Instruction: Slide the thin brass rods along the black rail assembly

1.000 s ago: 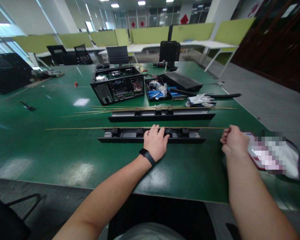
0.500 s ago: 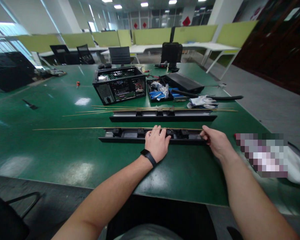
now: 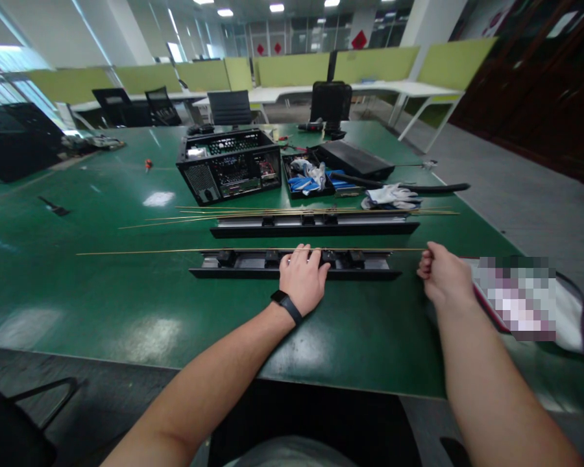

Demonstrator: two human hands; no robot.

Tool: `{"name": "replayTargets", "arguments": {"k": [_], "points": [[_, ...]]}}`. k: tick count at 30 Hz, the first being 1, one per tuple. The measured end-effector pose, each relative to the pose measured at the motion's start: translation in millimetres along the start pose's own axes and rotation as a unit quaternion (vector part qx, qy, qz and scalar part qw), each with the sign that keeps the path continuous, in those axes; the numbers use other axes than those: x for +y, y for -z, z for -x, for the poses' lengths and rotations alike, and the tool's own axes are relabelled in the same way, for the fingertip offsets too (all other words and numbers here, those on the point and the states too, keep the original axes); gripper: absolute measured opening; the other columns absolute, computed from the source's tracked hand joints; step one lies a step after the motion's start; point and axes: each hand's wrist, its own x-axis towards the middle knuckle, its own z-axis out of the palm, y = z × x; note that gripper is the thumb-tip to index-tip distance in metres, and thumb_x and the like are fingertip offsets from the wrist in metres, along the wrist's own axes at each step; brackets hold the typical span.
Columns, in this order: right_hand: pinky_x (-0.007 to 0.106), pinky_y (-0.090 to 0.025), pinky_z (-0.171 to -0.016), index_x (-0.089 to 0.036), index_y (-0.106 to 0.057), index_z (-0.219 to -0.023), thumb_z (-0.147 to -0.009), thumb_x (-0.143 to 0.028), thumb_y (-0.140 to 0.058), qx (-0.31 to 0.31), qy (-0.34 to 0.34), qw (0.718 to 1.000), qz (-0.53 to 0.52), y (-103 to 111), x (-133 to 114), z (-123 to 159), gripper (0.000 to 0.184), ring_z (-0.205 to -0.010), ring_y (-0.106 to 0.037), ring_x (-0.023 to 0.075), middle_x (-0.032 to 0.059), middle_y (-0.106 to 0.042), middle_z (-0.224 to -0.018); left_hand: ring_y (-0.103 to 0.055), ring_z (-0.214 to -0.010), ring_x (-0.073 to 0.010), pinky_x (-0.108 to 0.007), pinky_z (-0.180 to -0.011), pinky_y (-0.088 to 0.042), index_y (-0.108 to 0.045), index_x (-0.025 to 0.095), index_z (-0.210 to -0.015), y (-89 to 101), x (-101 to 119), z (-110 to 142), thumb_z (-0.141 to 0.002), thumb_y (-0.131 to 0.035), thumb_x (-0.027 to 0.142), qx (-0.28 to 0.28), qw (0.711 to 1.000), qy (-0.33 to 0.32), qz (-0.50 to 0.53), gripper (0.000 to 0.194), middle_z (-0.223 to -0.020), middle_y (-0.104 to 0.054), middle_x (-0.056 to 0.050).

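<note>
Across the near black metal rail [image 3: 253, 274] lies my left hand [image 3: 303, 275], fingers over its far edge and thumb towards the near side, gripping it from above. Several black blocks [image 3: 355, 259] sit inside this channel-shaped rail. A thin brass-coloured rod [image 3: 136, 251] runs lengthwise along the rail's far edge and sticks out at both ends. Right of the rail, my right hand [image 3: 444, 272] pinches the rod's right end. Behind lies a second black rail [image 3: 316, 230], with several similar thin rods [image 3: 175, 218] on top of it.
An opened black computer case [image 3: 228, 168] stands farther back on the green table [image 3: 102, 292]. Beside it are a tray of blue-and-white gloves [image 3: 309, 178], a flat black panel [image 3: 355, 159] and more gloves [image 3: 392, 196]. A partly blurred white pouch [image 3: 574, 311] lies at right.
My right hand moved left towards the rail with the rod, then back right part of the way. The rod slid left and then right. My left hand stayed on the rail.
</note>
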Motion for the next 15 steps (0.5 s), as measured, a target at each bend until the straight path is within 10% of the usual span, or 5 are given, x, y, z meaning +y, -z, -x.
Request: {"name": "replayTargets", "arguments": {"k": [6, 15], "points": [[0.018, -0.026, -0.034, -0.025, -0.053, -0.072, -0.101, -0.016, -0.065, 0.114, 0.0, 0.993, 0.009, 13.6, -11.8, -9.9, 0.032, -0.05, -0.039, 0.0087, -0.0031, -0.048, -0.062, -0.054, -0.162, -0.0301, -0.053, -0.127, -0.046, -0.069, 0.023, -0.146, -2.1, -1.1, -0.1, -0.117, -0.056, 0.039, 0.007, 1.0, -0.001, 0.003, 0.036, -0.164, -0.069, -0.014], [0.017, -0.026, -0.038, -0.023, -0.051, -0.075, -0.094, -0.024, -0.074, 0.037, -0.006, 0.999, -0.005, 4.7, 2.2, -7.9, 0.03, -0.046, -0.04, 0.0052, -0.0069, -0.049, -0.063, -0.054, -0.162, -0.0304, -0.054, -0.126, -0.046, -0.069, 0.024, -0.146, -3.4, -1.5, 0.1, -0.117, -0.055, 0.039, 0.01, 1.0, -0.003, 0.005, 0.036, -0.165, -0.069, -0.015]]}}
